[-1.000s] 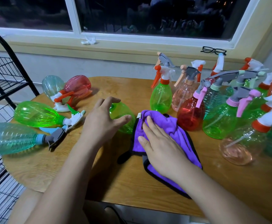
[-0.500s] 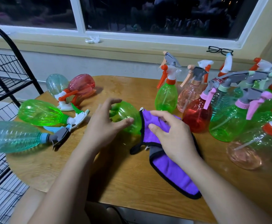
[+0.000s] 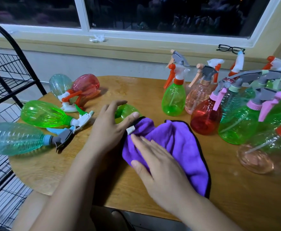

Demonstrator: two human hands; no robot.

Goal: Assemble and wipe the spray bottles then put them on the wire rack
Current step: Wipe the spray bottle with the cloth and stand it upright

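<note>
A green spray bottle [image 3: 125,110] lies on its side in the middle of the wooden table [image 3: 56,170]. My left hand [image 3: 109,127] curls over it, thumb near its far end. A purple cloth [image 3: 174,144] with black trim covers the bottle's near side. My right hand [image 3: 158,165] presses flat on the cloth with straight fingers. Several assembled bottles lie at the left, among them a green one [image 3: 43,114] and a teal one [image 3: 13,139]. Several more stand upright at the right, such as a green one [image 3: 174,97] and a red one [image 3: 204,117].
A black wire rack [image 3: 4,75] stands beyond the table's left edge. Black glasses [image 3: 230,48] and a crumpled white tissue [image 3: 97,38] rest on the window sill. A peach bottle [image 3: 260,154] leans near the right front of the table.
My right hand went from pinching the cloth's edge to pressing flat on it, and the cloth now spreads wider over the bottle. My left hand stays on the green bottle.
</note>
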